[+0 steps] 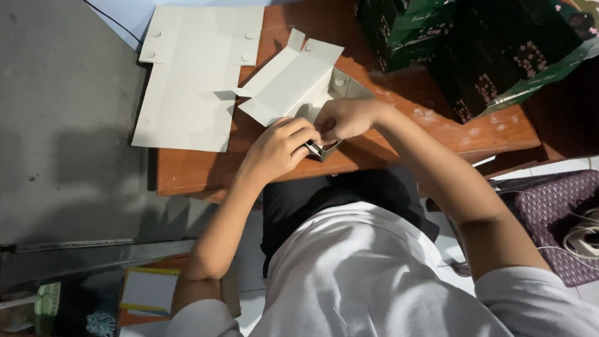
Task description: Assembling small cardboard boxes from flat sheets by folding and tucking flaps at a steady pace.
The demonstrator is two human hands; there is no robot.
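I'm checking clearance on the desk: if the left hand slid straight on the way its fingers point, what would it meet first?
The left hand points toward the right hand, so it would probably meet those fingers first, at the near corner of the half-folded cardboard box that both pinch. Depth is hard to judge.

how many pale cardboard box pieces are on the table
2: a flat unfolded cardboard sheet at the table's left end, and a half-folded box at the centre, under both hands. More may be hidden beneath the sheet.
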